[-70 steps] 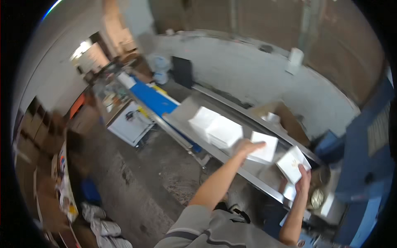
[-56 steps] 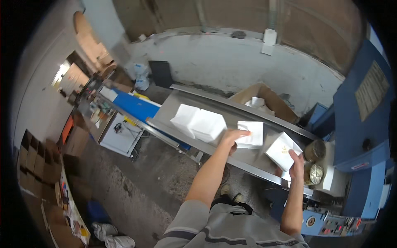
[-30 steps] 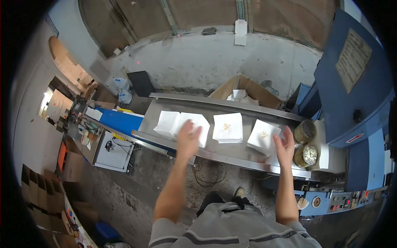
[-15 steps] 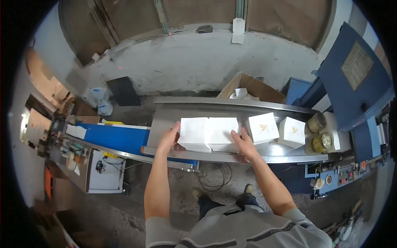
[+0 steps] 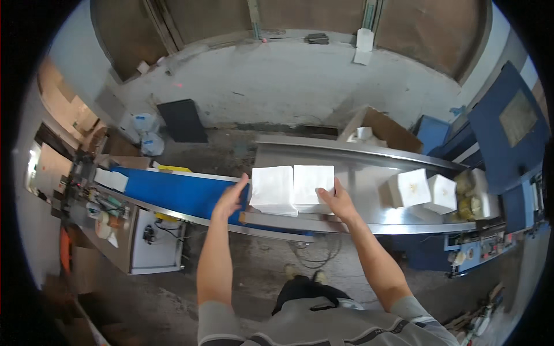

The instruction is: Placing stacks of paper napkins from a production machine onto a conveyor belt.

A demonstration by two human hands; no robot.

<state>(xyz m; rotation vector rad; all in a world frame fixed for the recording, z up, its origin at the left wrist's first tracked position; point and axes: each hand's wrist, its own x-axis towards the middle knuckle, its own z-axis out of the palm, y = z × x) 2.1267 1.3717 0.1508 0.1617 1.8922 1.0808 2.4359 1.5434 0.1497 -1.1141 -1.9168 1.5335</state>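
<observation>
Two stacks of white folded paper napkins stand side by side at the left end of the metal chute: a left napkin stack (image 5: 273, 189) and a right napkin stack (image 5: 313, 187). My right hand (image 5: 339, 203) grips the right stack, its thumb on the white face and its fingers along the right side. Just off the left stack's outer side is my left hand (image 5: 229, 200), fingers apart and holding nothing. Farther right on the chute sit two more napkin stacks, one (image 5: 411, 188) beside the other (image 5: 441, 194), each with a small gold mark.
The metal chute (image 5: 360, 216) has raised edges. A blue conveyor belt (image 5: 167, 189) runs off to the left, with white stacks (image 5: 111, 180) at its far end. Behind the chute stands a cardboard box (image 5: 392, 130). Blue machinery (image 5: 508, 127) borders the right side.
Both gripped stacks have slid left along the chute to its end by the blue belt. My left hand has come off the left stack; my right hand stays on the right one.
</observation>
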